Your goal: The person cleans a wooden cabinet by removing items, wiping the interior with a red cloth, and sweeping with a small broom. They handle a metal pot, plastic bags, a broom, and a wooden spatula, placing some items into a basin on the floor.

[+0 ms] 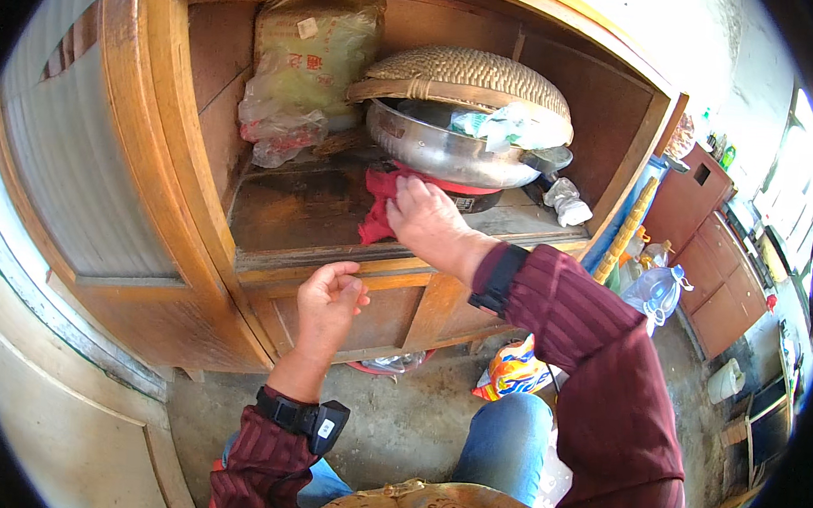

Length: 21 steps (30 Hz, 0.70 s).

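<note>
My right hand [426,217] grips a red cloth [378,207] on the shelf of a wooden cabinet [297,209], close to the edge of a red-topped base [473,196]. On that base stands a metal pan [441,148] with a black handle. A woven lid [470,76] lies tilted over the pan, and a pale plastic bag with green marks [501,125] pokes out beneath it. My left hand [330,302] is in front of the shelf's front edge, fingers partly curled and holding nothing visible.
Plastic bags [313,60] lean in the cabinet's back left. A crumpled clear bag [569,202] lies at the shelf's right. Below the cabinet are a Tide bag [517,369] and a red-rimmed basin [396,362] on the floor. Plastic bottles [656,287] stand to the right.
</note>
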Available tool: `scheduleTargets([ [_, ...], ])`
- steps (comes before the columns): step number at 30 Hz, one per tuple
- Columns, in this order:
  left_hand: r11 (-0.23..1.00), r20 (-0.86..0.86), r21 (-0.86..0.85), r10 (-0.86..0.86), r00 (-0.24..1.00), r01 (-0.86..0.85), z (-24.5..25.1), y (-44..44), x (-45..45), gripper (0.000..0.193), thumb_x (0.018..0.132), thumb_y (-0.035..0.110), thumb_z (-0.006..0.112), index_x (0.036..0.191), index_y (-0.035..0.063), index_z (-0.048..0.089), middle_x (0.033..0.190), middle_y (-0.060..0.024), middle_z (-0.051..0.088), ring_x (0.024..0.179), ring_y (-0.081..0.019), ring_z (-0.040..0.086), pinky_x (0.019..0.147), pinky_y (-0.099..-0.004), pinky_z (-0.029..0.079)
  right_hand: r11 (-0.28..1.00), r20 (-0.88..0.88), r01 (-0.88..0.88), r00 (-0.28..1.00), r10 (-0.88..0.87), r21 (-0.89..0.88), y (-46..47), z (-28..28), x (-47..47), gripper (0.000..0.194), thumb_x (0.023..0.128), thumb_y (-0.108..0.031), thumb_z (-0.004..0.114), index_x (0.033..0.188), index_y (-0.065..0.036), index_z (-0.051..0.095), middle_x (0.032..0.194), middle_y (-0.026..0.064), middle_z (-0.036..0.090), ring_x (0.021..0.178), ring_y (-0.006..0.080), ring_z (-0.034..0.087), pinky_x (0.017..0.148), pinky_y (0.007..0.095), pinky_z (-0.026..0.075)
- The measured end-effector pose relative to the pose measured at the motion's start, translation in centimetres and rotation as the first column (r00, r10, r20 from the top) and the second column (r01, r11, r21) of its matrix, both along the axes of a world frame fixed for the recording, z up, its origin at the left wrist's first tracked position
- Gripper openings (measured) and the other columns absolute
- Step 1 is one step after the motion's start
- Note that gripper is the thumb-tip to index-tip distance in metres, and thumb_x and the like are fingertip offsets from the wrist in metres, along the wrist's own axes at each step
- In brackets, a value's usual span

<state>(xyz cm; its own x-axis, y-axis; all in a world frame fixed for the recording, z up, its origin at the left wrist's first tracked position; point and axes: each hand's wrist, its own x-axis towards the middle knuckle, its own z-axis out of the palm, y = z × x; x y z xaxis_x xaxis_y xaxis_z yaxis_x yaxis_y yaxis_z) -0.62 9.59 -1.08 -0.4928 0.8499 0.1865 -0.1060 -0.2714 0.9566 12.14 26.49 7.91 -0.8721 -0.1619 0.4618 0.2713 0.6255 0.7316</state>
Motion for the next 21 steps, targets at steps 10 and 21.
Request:
scheduleTargets([
  [10, 1.0, -0.017, 0.021, -0.011, 1.0, 0.012, -0.3, 0.1, 0.5, 0.023, 0.092, 0.0, 0.06, 0.114, -0.001, 0.061, 0.086, -0.0088, 0.068, 0.069, -0.0136, 0.065, 0.057, -0.0244, 0.051, 0.957, -0.023, -0.059, 0.998, 0.055, -0.283, -1.4, 2.2, -0.6, 0.022, 0.072, -0.013, 0.06, 0.092, -0.005, 0.064, 0.094, 0.0126, 0.057, 0.093, 0.0309, 0.054, 0.08, 0.0383, 0.049],
  [21, 0.977, -0.382, 0.201, 0.141, 0.913, -0.066, 1.9, -1.1, 0.3, 0.057, 0.081, -0.003, 0.071, 0.134, 0.004, 0.052, 0.122, -0.0126, 0.062, 0.096, -0.0171, 0.065, 0.065, -0.0252, 0.056, 0.676, -0.271, -0.193, 0.962, -0.011, -0.711, -1.5, -1.6, 6.1, 0.043, 0.064, 0.001, 0.064, 0.106, -0.006, 0.071, 0.116, 0.0192, 0.062, 0.108, 0.0385, 0.057, 0.094, 0.0442, 0.048],
])
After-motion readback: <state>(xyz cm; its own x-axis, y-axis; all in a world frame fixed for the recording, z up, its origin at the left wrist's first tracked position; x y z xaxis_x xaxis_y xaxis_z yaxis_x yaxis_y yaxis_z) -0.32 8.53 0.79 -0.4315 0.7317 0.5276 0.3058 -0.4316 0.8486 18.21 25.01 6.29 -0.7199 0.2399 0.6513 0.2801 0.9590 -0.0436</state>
